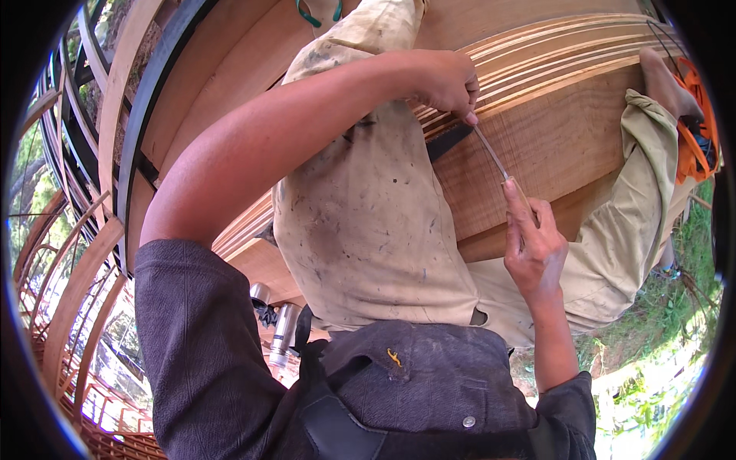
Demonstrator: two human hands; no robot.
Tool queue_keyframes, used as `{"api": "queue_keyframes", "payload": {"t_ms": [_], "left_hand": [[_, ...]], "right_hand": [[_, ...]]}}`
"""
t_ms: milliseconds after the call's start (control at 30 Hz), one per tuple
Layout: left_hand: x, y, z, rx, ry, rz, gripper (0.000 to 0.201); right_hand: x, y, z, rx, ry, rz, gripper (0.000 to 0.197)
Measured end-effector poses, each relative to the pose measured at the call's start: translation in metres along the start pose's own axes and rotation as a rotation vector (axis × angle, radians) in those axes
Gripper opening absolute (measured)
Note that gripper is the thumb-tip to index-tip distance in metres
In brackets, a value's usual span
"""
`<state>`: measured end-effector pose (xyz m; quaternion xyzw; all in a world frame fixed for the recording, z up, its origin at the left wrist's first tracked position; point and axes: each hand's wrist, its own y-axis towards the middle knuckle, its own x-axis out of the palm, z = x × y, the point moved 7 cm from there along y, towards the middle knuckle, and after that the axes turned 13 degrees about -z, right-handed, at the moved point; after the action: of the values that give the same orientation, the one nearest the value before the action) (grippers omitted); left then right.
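Observation:
My left hand (pixel 451 83) reaches across above my thigh, its fingers pinched together at the far end of a thin grey metal rod (pixel 491 151). The near end of this rod runs into my right hand (pixel 538 247), which grips it with a finger stretched along it. Whether the rod is a slim file or a narrow blade I cannot tell. Just below my left hand, a dark flat strip (pixel 449 143) sticks out from beside my trouser leg over the brown wooden board (pixel 537 146). Its other end is hidden.
Long thin wooden strips (pixel 567 57) lie stacked beyond the board. Curved wooden and black frames (pixel 126 123) rise at the left. A metal flask (pixel 284 331) stands near my left side. My bare foot (pixel 663 86) rests at the right near an orange item (pixel 696 123), with grass (pixel 659 307) below.

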<state>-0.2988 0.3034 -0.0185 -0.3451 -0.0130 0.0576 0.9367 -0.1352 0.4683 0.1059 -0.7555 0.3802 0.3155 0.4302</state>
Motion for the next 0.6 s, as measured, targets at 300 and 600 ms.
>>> {"api": "queue_keyframes", "payload": {"t_ms": [300,600], "left_hand": [[-0.04,-0.016,-0.037,-0.149,-0.113,-0.004,0.022],[-0.024,-0.01,-0.015,-0.044,-0.114,-0.033,0.029]], "right_hand": [[-0.007,0.054,-0.018,-0.061,-0.011,0.042,0.069],[-0.009,0.02,-0.003,-0.04,0.04,0.068,0.06]]}}
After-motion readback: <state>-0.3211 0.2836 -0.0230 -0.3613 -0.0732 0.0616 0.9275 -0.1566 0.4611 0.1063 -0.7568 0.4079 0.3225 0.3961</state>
